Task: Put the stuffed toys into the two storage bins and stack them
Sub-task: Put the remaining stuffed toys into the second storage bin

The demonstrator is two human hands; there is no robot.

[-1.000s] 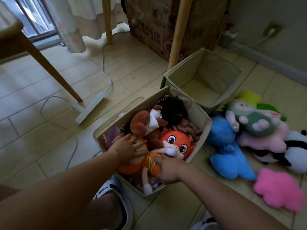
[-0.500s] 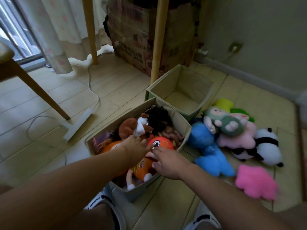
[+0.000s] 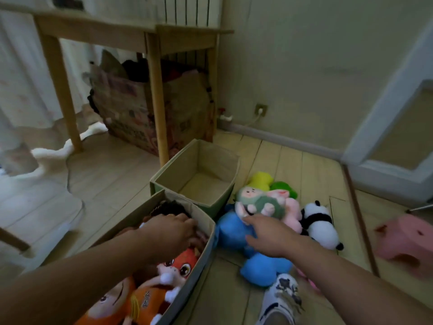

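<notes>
The near storage bin (image 3: 206, 245) is full of stuffed toys, with an orange plush (image 3: 185, 263) on top. My left hand (image 3: 173, 233) presses down on the toys at the bin's far corner. Behind it stands a second bin (image 3: 225, 195), empty. To the right a pile lies on the floor: a blue plush (image 3: 234, 233), a green doll (image 3: 260, 204), a pink plush (image 3: 293, 212), a panda (image 3: 321, 224) and yellow and green toys behind. My right hand (image 3: 269, 235) hovers with spread fingers over the blue plush, its fingertips at the green doll.
A wooden table leg (image 3: 158, 109) stands just behind the empty bin, with a cardboard box (image 3: 131, 113) under the table. A pink stool (image 3: 405, 245) sits at the right. My shoe (image 3: 281, 299) is beside the full bin. A white cable runs across the floor at the left.
The view has swung up and right. My right hand left the full bin and reached over to the pile on the floor. My left hand shifted toward the bin's far corner.
</notes>
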